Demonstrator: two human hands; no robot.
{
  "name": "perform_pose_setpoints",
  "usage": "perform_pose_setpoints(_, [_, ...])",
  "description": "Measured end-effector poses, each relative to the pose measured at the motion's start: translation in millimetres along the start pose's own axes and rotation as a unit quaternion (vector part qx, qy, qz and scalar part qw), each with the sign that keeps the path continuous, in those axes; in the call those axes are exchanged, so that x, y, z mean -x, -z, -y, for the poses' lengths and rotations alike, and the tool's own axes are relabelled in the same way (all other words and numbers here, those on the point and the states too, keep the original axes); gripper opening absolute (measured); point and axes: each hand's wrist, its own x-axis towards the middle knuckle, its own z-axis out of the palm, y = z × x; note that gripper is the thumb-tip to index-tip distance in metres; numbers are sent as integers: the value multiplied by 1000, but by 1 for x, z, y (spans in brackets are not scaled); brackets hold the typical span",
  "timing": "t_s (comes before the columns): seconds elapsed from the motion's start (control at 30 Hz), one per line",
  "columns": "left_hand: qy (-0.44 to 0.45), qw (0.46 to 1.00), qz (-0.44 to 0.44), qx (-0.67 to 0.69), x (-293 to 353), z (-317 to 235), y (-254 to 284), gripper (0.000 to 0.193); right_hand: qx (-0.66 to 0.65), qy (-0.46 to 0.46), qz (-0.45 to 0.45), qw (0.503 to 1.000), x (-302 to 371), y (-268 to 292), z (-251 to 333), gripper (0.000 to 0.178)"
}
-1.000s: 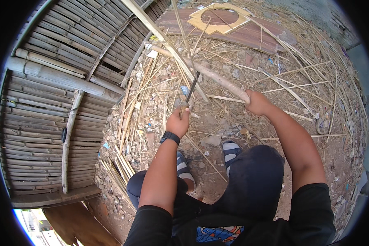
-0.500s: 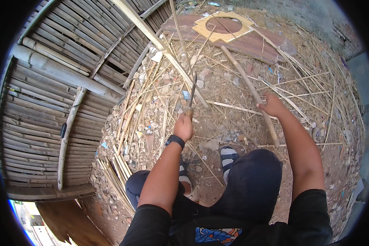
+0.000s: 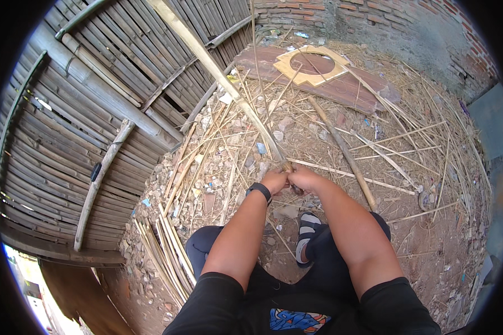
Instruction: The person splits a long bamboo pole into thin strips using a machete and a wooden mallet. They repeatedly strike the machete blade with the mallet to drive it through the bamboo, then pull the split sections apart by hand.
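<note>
My left hand [image 3: 275, 181] and my right hand [image 3: 304, 180] meet in front of me, fingers curled in and touching each other. What they close on is mostly hidden. A small brownish end [image 3: 286, 166] shows just above the fingers, and something dark shows under my right hand. From the upper left a long pale split-bamboo strip [image 3: 229, 86] slants down to the hands; whether they grip it cannot be told. The knife is not clearly visible. To the right of my hands a round wooden stick [image 3: 341, 148] lies on the ground.
Bamboo slat wall [image 3: 56, 167] stands on the left, brick wall [image 3: 369, 17] at the back. A brown board [image 3: 251, 61] bears a yellow frame with a round hole [image 3: 288, 64]. Bamboo strips [image 3: 162, 257] lie bundled at lower left. Straw, stones and scraps litter the ground.
My right hand has left the round stick and come over to my left hand, which has moved slightly right. The knife that stood upright in my left hand no longer shows clearly. The view has tilted up.
</note>
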Motion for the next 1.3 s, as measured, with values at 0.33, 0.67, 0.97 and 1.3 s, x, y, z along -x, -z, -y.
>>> perform_pose_setpoints(0.33, [-256, 922, -285, 53, 53, -60, 119, 57, 272, 38, -215, 937, -1, 14, 6, 50])
perform_pose_setpoints(0.67, [-441, 773, -389, 238, 105, -62, 175, 80, 291, 71, -135, 944, 31, 13, 41, 36])
perform_pose_setpoints(0.97, [-486, 755, -360, 254, 119, -48, 195, 83, 315, 67, -88, 943, 28, -3, 36, 38])
perform_pose_setpoints(1.3, [-497, 739, -281, 357, 128, -34, 187, 63, 453, 65, -57, 887, 52, -18, 34, 51])
